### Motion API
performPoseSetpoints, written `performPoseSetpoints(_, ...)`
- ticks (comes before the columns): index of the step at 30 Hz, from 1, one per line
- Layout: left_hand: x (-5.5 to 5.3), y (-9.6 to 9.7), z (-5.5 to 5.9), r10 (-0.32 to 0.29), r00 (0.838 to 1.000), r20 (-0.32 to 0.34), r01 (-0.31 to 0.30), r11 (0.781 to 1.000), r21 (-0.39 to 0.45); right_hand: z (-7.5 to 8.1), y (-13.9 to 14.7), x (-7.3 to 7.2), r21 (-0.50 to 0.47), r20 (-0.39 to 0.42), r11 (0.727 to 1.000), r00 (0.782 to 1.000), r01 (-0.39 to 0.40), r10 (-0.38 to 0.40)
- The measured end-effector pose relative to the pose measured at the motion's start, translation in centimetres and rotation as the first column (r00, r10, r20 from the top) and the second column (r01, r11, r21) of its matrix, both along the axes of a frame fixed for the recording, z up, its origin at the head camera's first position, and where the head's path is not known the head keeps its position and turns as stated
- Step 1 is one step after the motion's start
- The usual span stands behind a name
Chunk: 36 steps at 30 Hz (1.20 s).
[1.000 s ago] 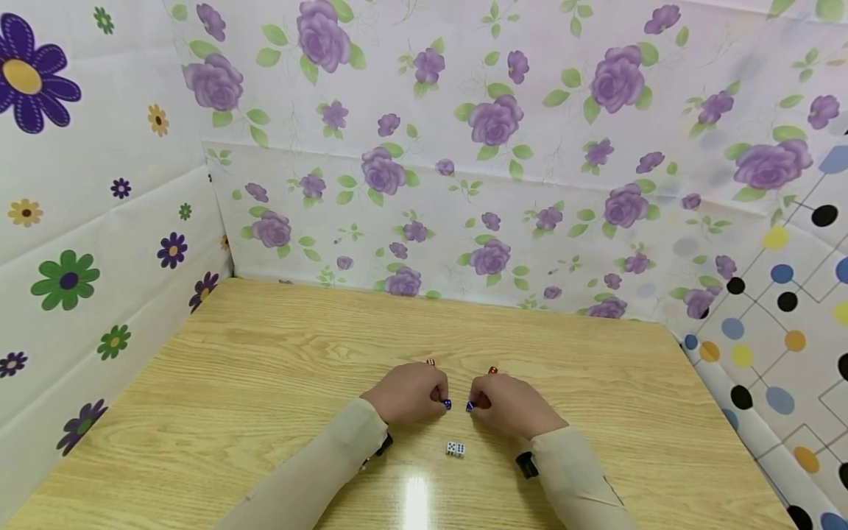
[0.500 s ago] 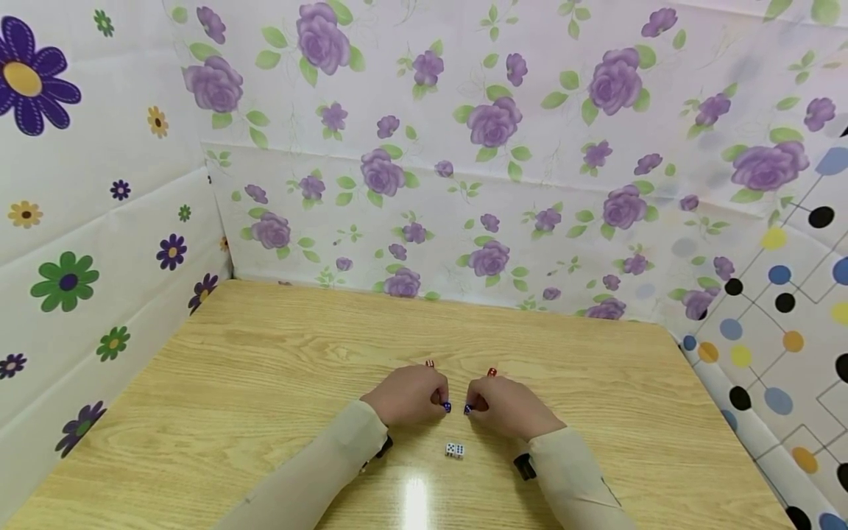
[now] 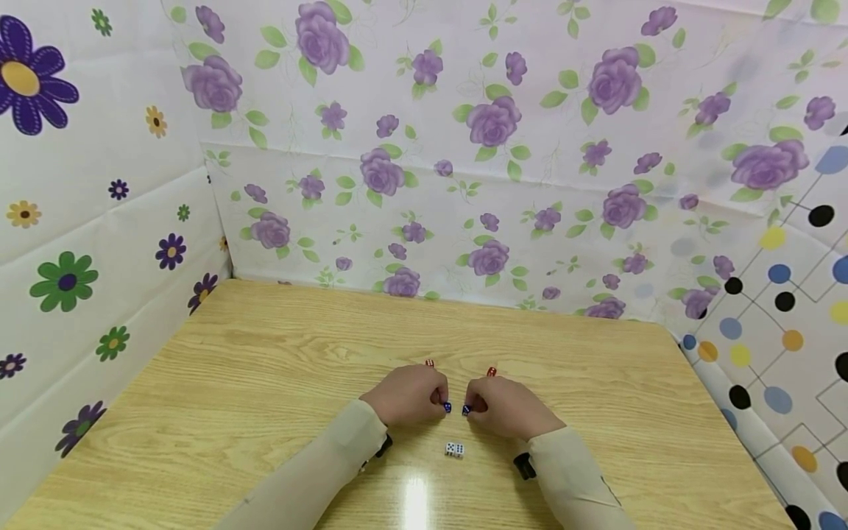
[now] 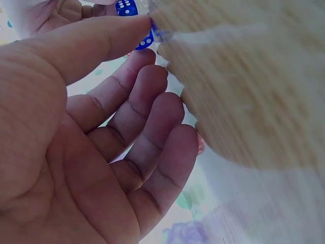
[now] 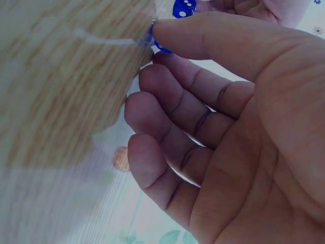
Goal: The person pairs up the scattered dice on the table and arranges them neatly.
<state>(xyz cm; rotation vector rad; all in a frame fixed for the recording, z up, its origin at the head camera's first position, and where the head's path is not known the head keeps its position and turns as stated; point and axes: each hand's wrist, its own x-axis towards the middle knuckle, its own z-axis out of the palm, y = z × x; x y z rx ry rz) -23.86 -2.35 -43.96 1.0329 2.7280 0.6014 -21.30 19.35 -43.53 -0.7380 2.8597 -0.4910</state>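
Between thumb and index finger, my left hand (image 3: 409, 395) pinches a blue die (image 3: 447, 407) at the table surface. My right hand (image 3: 513, 407) pinches a second blue die (image 3: 467, 410) in the same way, a small gap to the right of the first. In the left wrist view the thumb partly covers the held blue die (image 4: 145, 41); the right wrist view shows the other held die (image 5: 162, 48) mostly hidden behind the thumb. Two white dice, one on the left (image 3: 450, 448) and one on the right (image 3: 460, 450), sit side by side nearer the person.
Beyond the left hand lies a red die (image 3: 430, 364), and another red die (image 3: 492, 372) is just past the right hand. The wooden table (image 3: 298, 331) meets a floral cloth (image 3: 424, 221) at the back, with patterned cloth at both sides.
The right hand has slid its blue die slightly left and toward the person, narrowing the gap between the blue dice. The left hand has stayed nearly still.
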Motion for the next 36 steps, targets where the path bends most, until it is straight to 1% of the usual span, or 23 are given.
performPoseSetpoints(5,0.12,0.18,0.0,0.001,1.0,0.004,-0.001,1.0,0.0,0.13,-0.08,0.15,0.006,0.0,1.0,1.0,-0.002,0.002)
performPoseSetpoints(16,0.01,0.37,-0.36,-0.002,1.0,0.013,0.002,1.0,-0.003,-0.33,-0.23,0.02,0.002,0.008,1.0,1.0,0.001,-0.001)
performPoseSetpoints(23,-0.03,0.53,-0.65,-0.002,1.0,0.001,0.002,1.0,-0.01,-0.56,-0.26,-0.06,-0.004,0.003,1.0,1.0,0.0,0.0)
performPoseSetpoints(27,0.04,0.57,-0.57,-0.005,1.0,-0.008,0.005,1.0,-0.014,-0.71,-0.2,-0.15,-0.003,0.003,1.0,1.0,0.002,-0.002)
performPoseSetpoints(36,0.06,0.58,-0.5,-0.002,1.0,-0.002,0.002,1.0,-0.015,-0.61,-0.14,-0.1,0.001,0.018,1.0,1.0,0.003,-0.003)
